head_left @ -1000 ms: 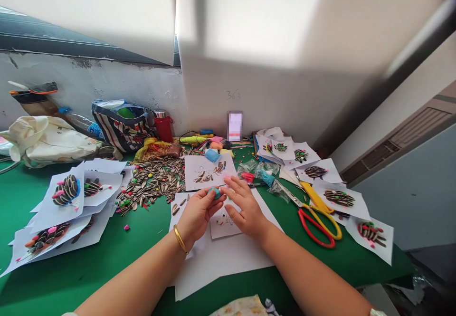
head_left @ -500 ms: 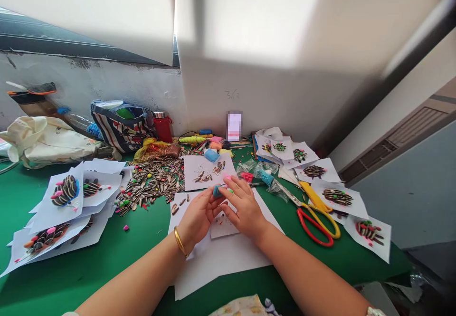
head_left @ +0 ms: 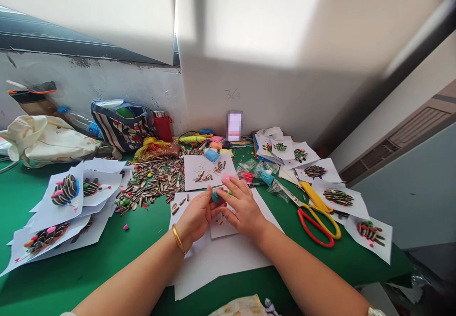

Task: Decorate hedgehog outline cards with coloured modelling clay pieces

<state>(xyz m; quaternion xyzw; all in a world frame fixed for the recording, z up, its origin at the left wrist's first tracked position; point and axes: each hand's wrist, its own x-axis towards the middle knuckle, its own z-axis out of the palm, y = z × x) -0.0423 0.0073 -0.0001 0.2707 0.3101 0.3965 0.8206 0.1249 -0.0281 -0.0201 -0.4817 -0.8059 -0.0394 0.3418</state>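
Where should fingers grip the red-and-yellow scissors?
Take the red loop handle of the scissors from the near side: it lies flat on the green tabletop closest to the person, while the blades point away toward the plastic bags.

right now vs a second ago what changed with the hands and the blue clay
The right hand has moved left, toward the left hand, and its fingertips now touch the blue clay held in the left hand's fingers. The sunflower seeds and scissors stayed put.
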